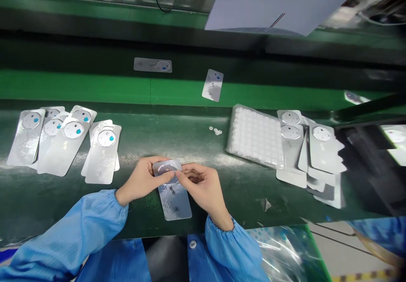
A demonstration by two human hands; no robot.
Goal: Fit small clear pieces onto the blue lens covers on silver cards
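Note:
Between my hands, over the green bench, is a silver phone back cover point(176, 205) with a round camera area at its far end and dark marks below it. My left hand point(144, 180) grips its upper left edge, thumb pressed on the circle. My right hand point(201, 184) closes on the upper right edge, its thumb tip also at the circle, meeting the left thumb. Any small part under the thumbs is hidden. Beyond my right hand, several tiny white discs point(216, 131) lie on the bench.
More silver covers point(103, 159) with blue dots lie overlapped at left. A clear tray point(256, 136) of white pieces stands at right, beside a stack of covers point(323, 150). Two covers point(213, 85) lie at the back. A white board point(269, 6) overhangs. Another person's sleeve point(380, 231) shows lower right.

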